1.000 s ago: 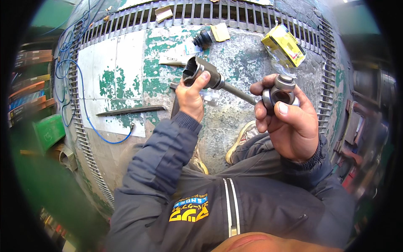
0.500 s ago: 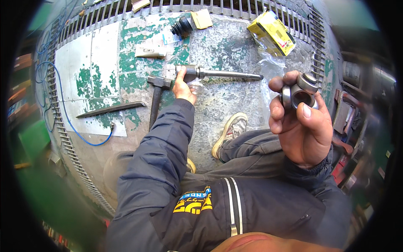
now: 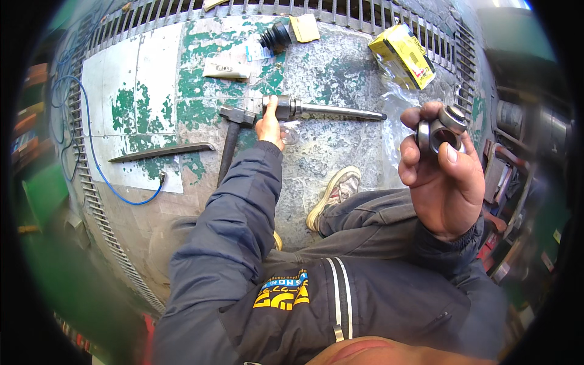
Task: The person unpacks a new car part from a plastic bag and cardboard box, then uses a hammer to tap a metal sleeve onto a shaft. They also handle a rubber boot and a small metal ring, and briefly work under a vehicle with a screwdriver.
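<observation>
My right hand [image 3: 445, 176] is raised at the right, its thumb and fingers closed around a steel tripod joint [image 3: 451, 117] with round rollers and a central hole. The far side of that part is hidden by the fingers. Down on the floor, my left hand [image 3: 269, 126] grips the thick cup end of a drive shaft [image 3: 340, 111], whose thin bar points right. A hammer [image 3: 237, 117] lies just left of this hand, its handle running under my left sleeve. A small piece of clear plastic [image 3: 291, 134] sits beside my left fingers.
A pointed steel bar [image 3: 161, 152] and a blue air hose [image 3: 115, 196] lie at left. Farther off are a pale tube [image 3: 225, 69], a black rubber boot [image 3: 275, 36], a yellow card [image 3: 304, 28] and a yellow box [image 3: 403, 56] with clear wrap. Metal grating [image 3: 359, 18] borders the floor.
The floor things appear slightly farther right and lower in the picture. My right hand has tilted the tripod joint a little and sits slightly more to the right. My left hand keeps its grip.
</observation>
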### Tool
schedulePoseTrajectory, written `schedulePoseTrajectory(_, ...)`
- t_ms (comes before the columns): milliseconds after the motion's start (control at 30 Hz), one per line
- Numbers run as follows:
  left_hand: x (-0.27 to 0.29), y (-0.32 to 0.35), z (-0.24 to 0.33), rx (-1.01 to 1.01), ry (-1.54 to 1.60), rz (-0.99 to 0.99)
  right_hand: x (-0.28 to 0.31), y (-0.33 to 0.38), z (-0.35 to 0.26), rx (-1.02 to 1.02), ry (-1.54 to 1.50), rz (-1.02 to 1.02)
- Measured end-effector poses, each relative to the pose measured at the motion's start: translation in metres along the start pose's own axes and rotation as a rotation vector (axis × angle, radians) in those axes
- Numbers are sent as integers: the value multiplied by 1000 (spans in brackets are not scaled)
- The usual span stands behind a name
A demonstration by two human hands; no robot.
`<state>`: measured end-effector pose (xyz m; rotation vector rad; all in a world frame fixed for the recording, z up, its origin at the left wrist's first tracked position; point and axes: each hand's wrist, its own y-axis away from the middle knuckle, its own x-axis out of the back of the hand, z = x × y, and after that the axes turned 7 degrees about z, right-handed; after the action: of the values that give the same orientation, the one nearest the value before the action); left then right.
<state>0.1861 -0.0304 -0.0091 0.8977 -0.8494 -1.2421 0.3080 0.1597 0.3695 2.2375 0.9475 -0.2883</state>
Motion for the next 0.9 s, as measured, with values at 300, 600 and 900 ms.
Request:
schedulePoseTrajectory(300,25,-2,2,-56,-222,-112,-20,-7,10,-40,28,-39)
schedulePoseTrajectory(600,69,16,51,23,-205,-71,-39,-16,16,-44,13,-60)
schedulePoseTrajectory(900,105,146,163,-283,-225,-506,-55,-23,22,-134,19,-127)
